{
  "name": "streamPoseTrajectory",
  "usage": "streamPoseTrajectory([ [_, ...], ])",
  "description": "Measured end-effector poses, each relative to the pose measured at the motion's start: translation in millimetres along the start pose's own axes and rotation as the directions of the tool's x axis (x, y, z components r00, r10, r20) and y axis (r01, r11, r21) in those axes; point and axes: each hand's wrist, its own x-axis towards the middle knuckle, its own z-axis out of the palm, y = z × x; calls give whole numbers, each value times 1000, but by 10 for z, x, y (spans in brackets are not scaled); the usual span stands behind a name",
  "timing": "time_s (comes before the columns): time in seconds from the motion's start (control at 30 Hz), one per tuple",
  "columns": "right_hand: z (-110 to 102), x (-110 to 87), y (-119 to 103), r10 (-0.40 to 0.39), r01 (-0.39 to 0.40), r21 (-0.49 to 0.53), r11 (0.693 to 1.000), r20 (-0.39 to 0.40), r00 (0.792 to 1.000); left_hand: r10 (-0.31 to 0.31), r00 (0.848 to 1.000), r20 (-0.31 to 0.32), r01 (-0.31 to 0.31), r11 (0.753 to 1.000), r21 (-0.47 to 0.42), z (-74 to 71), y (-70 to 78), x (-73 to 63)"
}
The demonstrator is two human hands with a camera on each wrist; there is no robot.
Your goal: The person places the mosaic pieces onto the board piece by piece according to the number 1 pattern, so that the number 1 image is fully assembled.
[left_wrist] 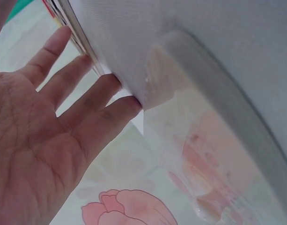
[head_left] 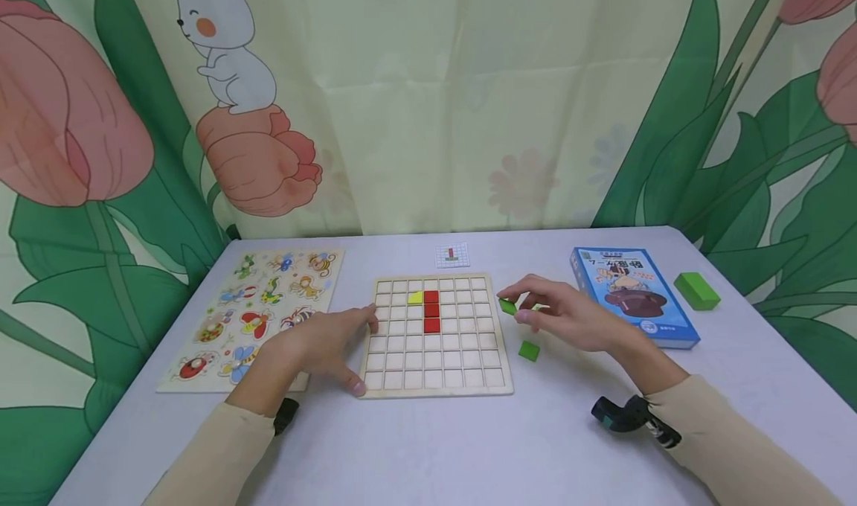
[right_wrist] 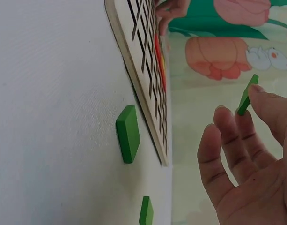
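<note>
A wooden grid board lies flat on the table. In its upper part a column of red tiles sits in the cells, with a yellow tile left of the top one. My left hand rests at the board's left edge, thumb at the lower corner and fingers higher up. Just off the board's right side, my right hand pinches a green square tile between thumb and fingertip, raised above the table. Beneath it lie a green tile and another green tile, mostly hidden by the hand in the head view.
Behind the board lies a small grid card with coloured cells. A board of insect pictures is at the left, partly under my left hand. On the right are a blue box and a green block. A printed curtain hangs behind the table.
</note>
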Motion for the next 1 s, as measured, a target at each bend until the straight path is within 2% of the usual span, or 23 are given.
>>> streamPoseTrajectory([
  [0.23,97,139,-49,-37,35,42,998,26,999,1,1000,-3,-1,1000,-3,-3,-6,1],
  [0.57,195,284,-111,-48,44,70,997,53,997,-15,1000,-1,15,1000,-20,33,-47,28],
  [0.77,245,376,-162,-63,60,71,996,55,996,3,1000,-9,-3,1000,-4,21,-41,31],
  [1.0,343,469,-173,-90,79,116,990,95,991,5,1000,4,-5,1000,-15,4,-17,-2],
])
